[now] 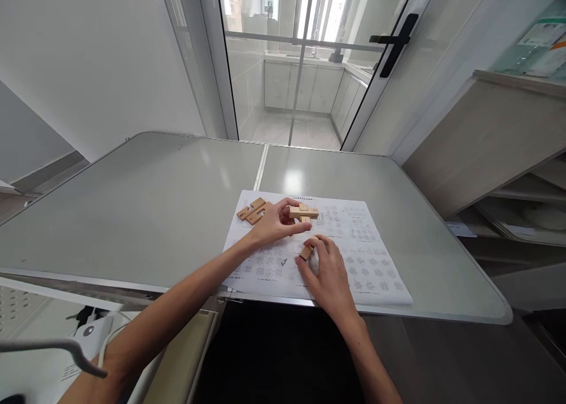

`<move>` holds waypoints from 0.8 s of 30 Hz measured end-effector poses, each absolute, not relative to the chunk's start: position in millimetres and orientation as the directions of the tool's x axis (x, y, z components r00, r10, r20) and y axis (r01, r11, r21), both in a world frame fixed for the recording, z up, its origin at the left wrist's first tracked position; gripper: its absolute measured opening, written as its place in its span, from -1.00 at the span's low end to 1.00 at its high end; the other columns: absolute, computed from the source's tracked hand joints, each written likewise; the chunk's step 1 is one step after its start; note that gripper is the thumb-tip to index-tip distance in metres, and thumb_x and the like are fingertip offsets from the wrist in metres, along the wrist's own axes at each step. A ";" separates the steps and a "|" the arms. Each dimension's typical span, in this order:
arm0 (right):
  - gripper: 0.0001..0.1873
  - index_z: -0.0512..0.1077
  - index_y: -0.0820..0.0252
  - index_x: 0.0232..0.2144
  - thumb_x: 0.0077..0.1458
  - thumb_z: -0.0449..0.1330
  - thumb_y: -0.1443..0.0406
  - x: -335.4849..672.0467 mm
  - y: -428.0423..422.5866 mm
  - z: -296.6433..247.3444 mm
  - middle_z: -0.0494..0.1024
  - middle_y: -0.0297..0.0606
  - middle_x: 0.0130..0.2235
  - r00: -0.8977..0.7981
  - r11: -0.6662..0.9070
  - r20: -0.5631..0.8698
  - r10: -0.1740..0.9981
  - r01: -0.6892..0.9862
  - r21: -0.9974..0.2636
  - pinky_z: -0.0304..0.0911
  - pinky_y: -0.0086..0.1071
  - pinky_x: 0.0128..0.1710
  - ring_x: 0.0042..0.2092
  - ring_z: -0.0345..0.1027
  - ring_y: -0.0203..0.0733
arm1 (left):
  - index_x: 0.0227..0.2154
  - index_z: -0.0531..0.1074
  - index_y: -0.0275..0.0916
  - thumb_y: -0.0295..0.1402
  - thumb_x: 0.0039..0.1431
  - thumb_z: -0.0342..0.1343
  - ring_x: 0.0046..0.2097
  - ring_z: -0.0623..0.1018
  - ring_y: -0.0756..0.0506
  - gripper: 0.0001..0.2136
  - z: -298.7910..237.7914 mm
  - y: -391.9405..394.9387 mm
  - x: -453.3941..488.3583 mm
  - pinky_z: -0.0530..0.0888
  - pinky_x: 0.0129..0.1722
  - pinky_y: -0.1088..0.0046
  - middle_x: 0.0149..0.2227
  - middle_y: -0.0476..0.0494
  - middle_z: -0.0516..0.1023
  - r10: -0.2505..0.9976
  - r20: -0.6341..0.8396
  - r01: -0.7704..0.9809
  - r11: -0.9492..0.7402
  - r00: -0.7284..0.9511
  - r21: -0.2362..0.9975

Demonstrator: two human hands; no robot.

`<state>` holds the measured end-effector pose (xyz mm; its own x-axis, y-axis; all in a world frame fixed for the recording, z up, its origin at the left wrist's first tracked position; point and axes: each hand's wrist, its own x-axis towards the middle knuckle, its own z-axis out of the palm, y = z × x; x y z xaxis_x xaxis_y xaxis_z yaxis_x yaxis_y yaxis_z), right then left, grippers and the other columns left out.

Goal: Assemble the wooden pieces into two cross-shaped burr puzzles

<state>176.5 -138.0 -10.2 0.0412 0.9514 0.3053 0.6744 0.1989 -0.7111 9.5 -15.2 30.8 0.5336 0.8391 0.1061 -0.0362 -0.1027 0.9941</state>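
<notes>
My left hand (279, 221) is closed around several interlocked wooden puzzle pieces (303, 212), which stick out past its fingertips to the right. Lower and nearer to me, my right hand (326, 269) pinches a single small wooden puzzle piece (306, 252) between thumb and fingers. The two hands are apart. Just left of my left hand lie notched flat wooden pieces (253, 210), partly hidden behind it. Under everything is a white printed sheet (375, 256) with rows of small diagrams.
The sheet rests on a grey folding table (186, 197) with a seam down its middle. Beyond it stands a glass door (305, 68) with a black handle (399, 44). Shelves (522, 156) are at the right, and a white unit with a cable (106, 339) is at the lower left.
</notes>
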 end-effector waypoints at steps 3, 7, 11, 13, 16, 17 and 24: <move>-0.71 0.43 0.02 0.07 0.35 0.23 0.14 179.0 -139.7 -10.0 0.47 -0.04 0.19 0.082 0.196 0.302 0.950 0.597 -0.778 0.30 0.13 0.23 0.25 0.34 0.17 | -0.06 0.42 -0.22 -0.16 0.10 0.48 -0.20 0.59 -0.05 -0.54 29.6 -15.1 8.9 0.45 -0.20 0.41 -0.21 -0.12 0.62 0.842 0.119 -0.025 -0.125 0.527 0.992; -0.52 0.46 0.02 0.16 0.25 0.35 0.05 186.0 -140.5 -7.2 0.51 -0.07 0.23 0.189 0.095 0.167 0.968 0.338 -0.936 0.39 0.06 0.20 0.19 0.44 0.11 | -0.01 0.41 -0.21 -0.14 0.10 0.48 -0.29 0.51 0.00 -0.50 28.1 -16.4 8.1 0.42 -0.26 0.44 -0.25 -0.07 0.58 0.838 0.142 0.048 -0.196 0.528 0.979; -0.50 0.52 -0.01 0.12 0.19 0.42 0.02 193.1 -140.9 -1.1 0.57 -0.15 0.21 0.206 0.011 0.003 0.979 -0.037 -0.999 0.41 0.00 0.24 0.24 0.46 0.09 | 0.02 0.40 -0.19 -0.11 0.09 0.49 -0.37 0.47 0.02 -0.46 27.5 -18.9 8.5 0.44 -0.30 0.43 -0.32 0.00 0.54 0.835 0.179 0.102 -0.269 0.520 0.958; -0.50 0.54 -0.02 0.11 0.17 0.45 0.03 194.9 -141.7 2.0 0.59 -0.18 0.20 0.199 0.002 -0.030 0.980 -0.156 -0.988 0.40 0.00 0.26 0.23 0.49 0.10 | 0.02 0.40 -0.18 -0.11 0.07 0.49 -0.39 0.47 0.02 -0.45 27.6 -19.9 9.0 0.45 -0.33 0.44 -0.36 0.04 0.51 0.837 0.202 0.112 -0.297 0.508 0.948; -0.49 0.56 -0.03 0.12 0.15 0.47 0.04 196.2 -143.0 5.0 0.58 -0.19 0.22 0.192 -0.009 -0.063 0.979 -0.269 -0.963 0.36 0.06 0.30 0.20 0.53 0.13 | 0.03 0.41 -0.17 -0.12 0.06 0.49 -0.42 0.46 0.03 -0.44 28.7 -21.4 9.8 0.45 -0.36 0.47 -0.39 0.07 0.49 0.829 0.229 0.109 -0.326 0.510 0.939; -0.48 0.56 -0.03 0.13 0.16 0.47 0.04 196.6 -143.3 5.5 0.58 -0.19 0.23 0.182 -0.018 -0.076 0.980 -0.299 -0.954 0.33 0.08 0.32 0.20 0.52 0.14 | 0.03 0.41 -0.18 -0.12 0.07 0.49 -0.42 0.46 0.03 -0.45 29.2 -22.0 10.1 0.44 -0.37 0.47 -0.39 0.07 0.49 0.825 0.237 0.105 -0.335 0.514 0.937; -0.58 0.63 0.04 0.04 0.18 0.44 0.06 202.1 -140.9 5.8 0.68 -0.19 0.10 0.145 -0.040 -0.119 0.982 -0.458 -0.888 0.25 0.04 0.39 0.24 0.51 0.12 | 0.03 0.40 -0.20 -0.10 0.03 0.51 -0.45 0.44 0.05 -0.42 30.6 -28.6 12.6 0.45 -0.44 0.51 -0.38 0.07 0.49 0.775 0.305 0.082 -0.415 0.553 0.906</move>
<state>202.1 -140.9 5.8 0.1447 0.9823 -0.1187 -0.4584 -0.0398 -0.8878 12.6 -28.6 30.6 0.5532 0.7753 0.3047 0.0820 -0.4147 0.9063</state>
